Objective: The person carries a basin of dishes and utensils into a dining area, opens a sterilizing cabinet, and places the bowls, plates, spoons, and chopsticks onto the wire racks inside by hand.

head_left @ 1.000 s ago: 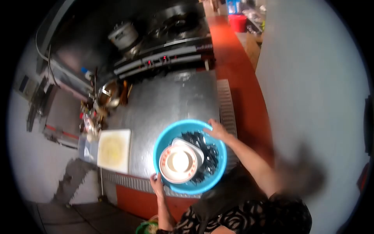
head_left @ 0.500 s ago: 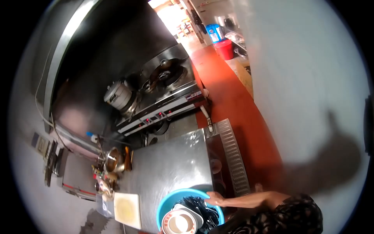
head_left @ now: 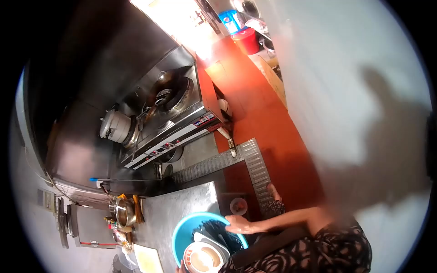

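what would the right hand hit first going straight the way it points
The blue basin: the right hand grips its rim. Beyond, probably the dark items inside, though depth is unclear.

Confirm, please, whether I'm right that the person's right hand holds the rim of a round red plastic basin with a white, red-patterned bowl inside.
Only the colour is wrong: the head view shows a round blue plastic basin, its rim held by the right hand.

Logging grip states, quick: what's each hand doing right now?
Left hand: at the blue basin, mostly cut off; grip cannot be told.
Right hand: closed, holding the blue basin's edge.
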A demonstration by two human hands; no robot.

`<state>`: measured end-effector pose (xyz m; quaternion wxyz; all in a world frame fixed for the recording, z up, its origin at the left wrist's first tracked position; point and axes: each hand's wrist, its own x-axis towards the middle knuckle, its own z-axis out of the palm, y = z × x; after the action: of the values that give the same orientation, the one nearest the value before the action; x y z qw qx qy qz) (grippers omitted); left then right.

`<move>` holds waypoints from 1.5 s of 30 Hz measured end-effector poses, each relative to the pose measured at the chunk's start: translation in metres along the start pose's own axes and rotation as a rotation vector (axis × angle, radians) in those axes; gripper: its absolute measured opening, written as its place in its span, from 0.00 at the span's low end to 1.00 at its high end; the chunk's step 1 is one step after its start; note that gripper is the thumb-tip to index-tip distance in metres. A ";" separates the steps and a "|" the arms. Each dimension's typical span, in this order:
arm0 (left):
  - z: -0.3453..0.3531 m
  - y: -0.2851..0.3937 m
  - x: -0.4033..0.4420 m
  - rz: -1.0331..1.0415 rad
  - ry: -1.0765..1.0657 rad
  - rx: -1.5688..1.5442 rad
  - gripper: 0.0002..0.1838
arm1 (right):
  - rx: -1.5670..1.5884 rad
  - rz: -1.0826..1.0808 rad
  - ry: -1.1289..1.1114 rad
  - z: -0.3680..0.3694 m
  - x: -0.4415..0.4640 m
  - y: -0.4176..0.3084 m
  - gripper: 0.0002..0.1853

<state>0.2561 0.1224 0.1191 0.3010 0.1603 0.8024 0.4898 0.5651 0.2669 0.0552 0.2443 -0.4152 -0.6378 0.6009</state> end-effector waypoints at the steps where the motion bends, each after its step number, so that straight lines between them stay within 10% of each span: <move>1: 0.012 0.007 0.009 0.028 -0.015 0.039 0.18 | -0.013 -0.033 0.016 -0.016 0.016 0.004 0.12; 17: 0.420 0.257 0.201 0.570 -0.220 0.769 0.20 | 0.224 -0.106 0.439 -0.345 0.202 0.015 0.08; 45: 1.062 0.582 0.431 0.568 -0.666 0.312 0.15 | 0.353 0.029 0.791 -0.845 0.592 -0.001 0.10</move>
<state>0.5831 1.3648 0.1320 0.3685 0.5656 0.6505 0.3480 0.9330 1.2309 0.0788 0.5287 -0.5744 -0.3765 0.4988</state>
